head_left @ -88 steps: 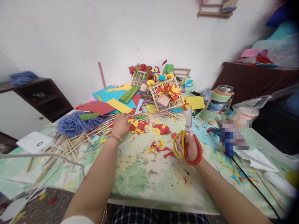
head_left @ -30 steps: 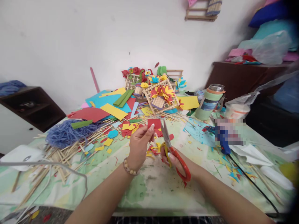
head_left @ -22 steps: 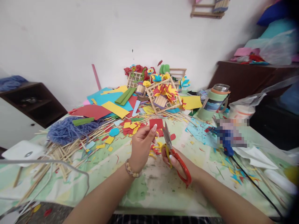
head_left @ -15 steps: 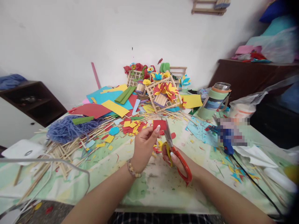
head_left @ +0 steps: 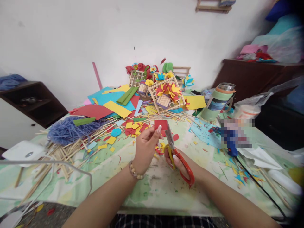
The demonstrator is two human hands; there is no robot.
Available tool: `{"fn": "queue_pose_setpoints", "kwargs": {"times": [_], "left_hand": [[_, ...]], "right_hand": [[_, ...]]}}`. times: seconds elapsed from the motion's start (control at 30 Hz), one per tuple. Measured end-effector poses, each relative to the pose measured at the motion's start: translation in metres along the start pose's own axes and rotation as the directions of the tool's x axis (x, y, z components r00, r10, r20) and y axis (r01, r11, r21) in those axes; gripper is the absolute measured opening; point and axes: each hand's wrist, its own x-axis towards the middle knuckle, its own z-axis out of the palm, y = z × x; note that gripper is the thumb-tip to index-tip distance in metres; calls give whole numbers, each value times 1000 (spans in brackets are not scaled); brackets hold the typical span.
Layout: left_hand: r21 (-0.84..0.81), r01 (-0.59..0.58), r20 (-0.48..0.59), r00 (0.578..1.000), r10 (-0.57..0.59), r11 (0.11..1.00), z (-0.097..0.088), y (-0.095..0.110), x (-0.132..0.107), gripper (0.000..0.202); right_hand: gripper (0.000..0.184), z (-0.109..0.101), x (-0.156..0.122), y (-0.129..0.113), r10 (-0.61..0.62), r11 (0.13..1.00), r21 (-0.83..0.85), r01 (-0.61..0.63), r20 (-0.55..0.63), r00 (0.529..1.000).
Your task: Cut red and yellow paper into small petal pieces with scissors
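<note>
Between thumb and fingers, my left hand (head_left: 147, 144) pinches a small red paper rectangle (head_left: 160, 124) and holds it up above the table. My right hand (head_left: 174, 158) grips scissors (head_left: 171, 139) with one red and one yellow handle loop. The blades point up and away from me, right at the paper's right edge; whether they are cutting into it I cannot tell. Behind my hands lies a heap of red and yellow paper pieces (head_left: 135, 126). Beyond it leans a stick lattice (head_left: 166, 95) decorated with red and yellow paper flowers.
Blue yarn (head_left: 73, 131) and many thin wooden sticks (head_left: 64, 158) cover the left side, beside a white box (head_left: 23, 153) with a cable. Coloured paper sheets (head_left: 95, 110) lie at the back. On the right stand a green bottle (head_left: 217, 103) and a blue glue gun (head_left: 230, 142) with a black cord.
The red paper and my left hand have shifted slightly left and up. The scissors remain at the paper's right edge, also slightly left. Both hands keep their grip.
</note>
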Motion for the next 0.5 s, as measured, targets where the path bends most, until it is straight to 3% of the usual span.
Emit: {"fn": "queue_pose_setpoints", "kwargs": {"times": [0.5], "left_hand": [[37,-7,37,999,5,999,0,-1,-1,43]], "right_hand": [[57,0,-2,7,-1,998,64,2,-14,1000]]}}
